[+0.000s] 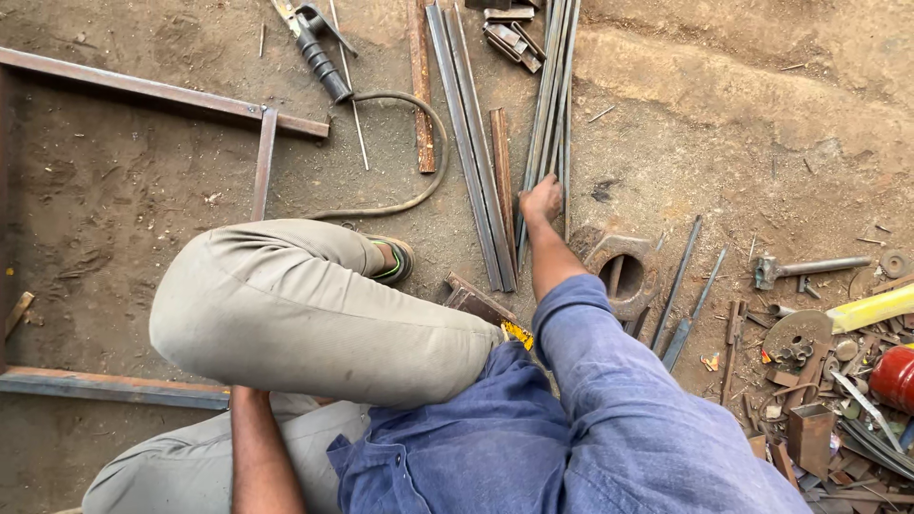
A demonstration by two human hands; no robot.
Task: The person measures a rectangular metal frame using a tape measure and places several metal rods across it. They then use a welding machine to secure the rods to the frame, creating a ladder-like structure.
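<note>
On the dirt ground [124,200], toward its left edge, I see a rusty steel frame [264,162] lying flat, which keeps its joints level. Just right of it a welding electrode holder [322,59] lies with its cable looping back, set down within reach. My left hand is hidden behind my bent knee [305,305]; I cannot tell its state. Near the ground's top edge, at centre, lies the bundle of thin steel rods [552,95], parallel beside flat steel strips [471,143]. My right hand [541,202] reaches forward, its fingers closed around the near ends of those rods. Along the right edge sits a scrap pile [819,381].
</note>
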